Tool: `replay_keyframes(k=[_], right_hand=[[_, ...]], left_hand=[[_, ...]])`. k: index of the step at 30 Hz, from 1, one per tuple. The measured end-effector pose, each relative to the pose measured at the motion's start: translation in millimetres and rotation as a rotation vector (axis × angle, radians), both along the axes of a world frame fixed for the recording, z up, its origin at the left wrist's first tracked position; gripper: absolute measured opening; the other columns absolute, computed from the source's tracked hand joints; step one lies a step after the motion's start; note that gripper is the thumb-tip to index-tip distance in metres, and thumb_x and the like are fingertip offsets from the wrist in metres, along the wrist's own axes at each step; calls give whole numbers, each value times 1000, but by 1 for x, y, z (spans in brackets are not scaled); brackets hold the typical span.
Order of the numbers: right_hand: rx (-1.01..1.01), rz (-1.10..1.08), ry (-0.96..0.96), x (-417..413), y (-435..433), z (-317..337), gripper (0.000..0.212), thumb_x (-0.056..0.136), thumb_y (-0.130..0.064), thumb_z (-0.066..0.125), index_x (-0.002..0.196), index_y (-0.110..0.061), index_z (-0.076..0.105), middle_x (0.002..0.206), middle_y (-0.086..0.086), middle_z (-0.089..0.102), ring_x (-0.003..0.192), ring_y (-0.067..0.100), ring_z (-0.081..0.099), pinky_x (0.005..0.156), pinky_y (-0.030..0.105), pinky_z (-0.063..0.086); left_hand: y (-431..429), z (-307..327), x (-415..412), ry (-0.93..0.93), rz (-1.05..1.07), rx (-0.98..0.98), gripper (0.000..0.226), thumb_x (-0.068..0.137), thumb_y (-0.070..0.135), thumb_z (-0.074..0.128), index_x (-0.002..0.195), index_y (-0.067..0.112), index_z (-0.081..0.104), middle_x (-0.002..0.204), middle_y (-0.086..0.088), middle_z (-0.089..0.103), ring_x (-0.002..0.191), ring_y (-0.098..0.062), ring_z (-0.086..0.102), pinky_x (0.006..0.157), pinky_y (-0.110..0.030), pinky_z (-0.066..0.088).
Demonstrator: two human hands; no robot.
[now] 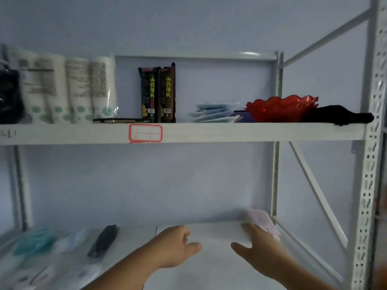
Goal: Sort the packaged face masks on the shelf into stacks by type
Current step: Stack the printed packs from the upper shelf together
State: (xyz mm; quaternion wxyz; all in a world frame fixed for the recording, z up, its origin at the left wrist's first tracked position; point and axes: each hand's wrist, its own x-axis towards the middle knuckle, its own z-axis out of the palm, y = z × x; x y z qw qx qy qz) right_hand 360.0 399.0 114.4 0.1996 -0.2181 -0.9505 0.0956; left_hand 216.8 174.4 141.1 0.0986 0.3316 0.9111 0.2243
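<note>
On the lower shelf (215,231), packaged masks lie at the left: a teal pack (33,242), pale clear packs (69,241) and a black pack (103,240). A stack of pink-white packs (261,221) sits at the shelf's right rear. My right hand (261,250) rests against that pink stack with its fingers spread on or under it; a firm grip does not show. My left hand (176,245) hovers over the middle of the shelf, fingers loosely curled, with nothing in it. On the upper shelf lies a pile of blue-white mask packs (213,113).
The upper shelf (230,132) holds sleeves of paper cups (69,91), two upright dark snack packs (157,93), a red plastic bowl (280,107) and a black cloth (339,117). A perforated metal upright (370,164) and diagonal braces bound the right side.
</note>
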Motion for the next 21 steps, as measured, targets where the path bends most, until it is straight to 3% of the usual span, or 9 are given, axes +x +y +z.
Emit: replay_keyframes(k=[4,8,11,14,17,19,21], right_hand=[[44,104,107,12,-19,61,65,87,-65,54,141,-29,52,139,-10,57,129,12,52,105,26,42],[91,151,226,29,-37,141,48,93,-58,55,131,-29,59,128,-13,61,115,10,60,99,30,51],[110,176,400,38,-49,207,24,94,-48,58,100,-28,69,100,-12,69,88,8,64,81,30,56],[26,167,659,38,-49,268,29,93,-32,55,70,-15,62,67,0,63,61,16,55,60,34,46],[-228,94,691,15,-28,315,35,93,-26,52,86,7,64,82,22,71,65,24,60,67,40,54],[-397,41,632,-3,-13,332,32,91,-26,53,92,3,63,100,25,74,81,34,67,84,50,60],[-490,7,552,-16,-6,339,23,95,-30,52,100,-8,60,102,20,68,83,32,64,79,48,59]], left_hand=[[-14,71,31,183,-31,7,62,82,73,59,123,27,61,126,7,65,114,-16,65,103,-37,52],[-18,160,64,359,-93,57,61,91,66,59,140,28,57,136,10,63,118,-12,62,106,-36,50],[-18,229,82,657,-102,173,48,94,62,56,124,27,67,119,9,72,104,-14,68,96,-40,56],[-13,282,75,852,-74,384,43,96,54,54,95,16,75,91,-2,77,85,-25,70,83,-42,59],[0,320,45,875,-26,401,57,100,49,48,75,1,66,69,-19,65,65,-36,62,73,-39,58],[11,336,17,844,27,381,57,101,51,45,63,9,50,55,-10,45,53,-27,45,63,-34,44],[25,347,-14,743,95,373,55,101,52,44,64,12,47,60,-7,49,53,-23,45,62,-33,41]])
